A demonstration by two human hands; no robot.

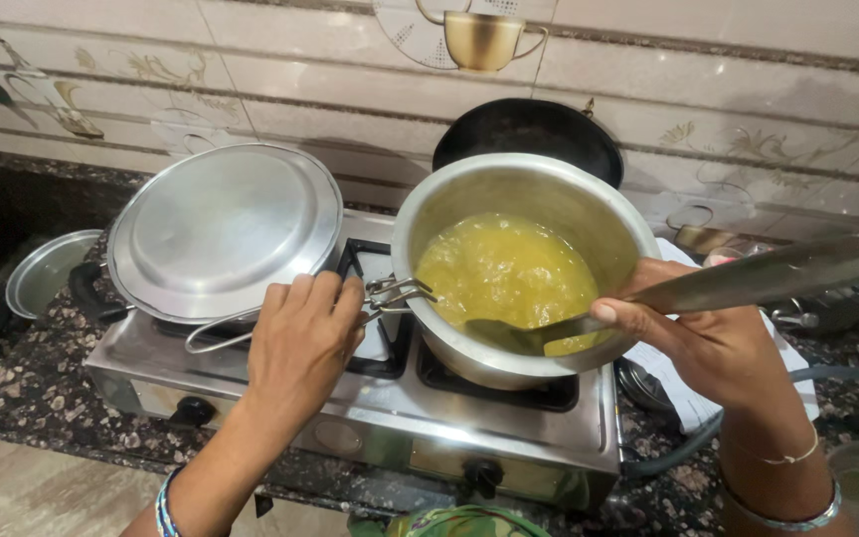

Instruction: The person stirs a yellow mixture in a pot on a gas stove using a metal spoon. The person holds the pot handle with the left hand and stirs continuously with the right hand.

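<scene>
A round steel pot (524, 268) sits tilted on the right-hand burner of a two-burner steel stove (370, 418), just right of the frame's centre, its mouth tipped toward the camera. Inside, a thick, glossy yellow-green mash (509, 273) covers the bottom and climbs the far wall toward 12 o'clock; the pot's inner walls above it are dull grey and bare.

The left hand (302, 343), at 7 o'clock from the pot, has its grip closed on wire pot tongs (390, 296) whose tips clamp the pot's rim at 9 o'clock. The right hand (693, 338), at 4 o'clock from the pot, has its grip closed around the long handle of a flat steel spatula (748, 280); the blade reaches over the rim and lies in the mash near the front wall. Thin bangles circle both wrists.

On the left burner, at 9 o'clock from the pot, a second vessel is covered by a wide steel lid (223, 229). Behind the pot at 12 o'clock, a black pan (529, 129) leans against the tiled wall. The stove stands on a speckled dark stone surface (32, 388), with a small steel bowl (47, 270) at the far left.
</scene>
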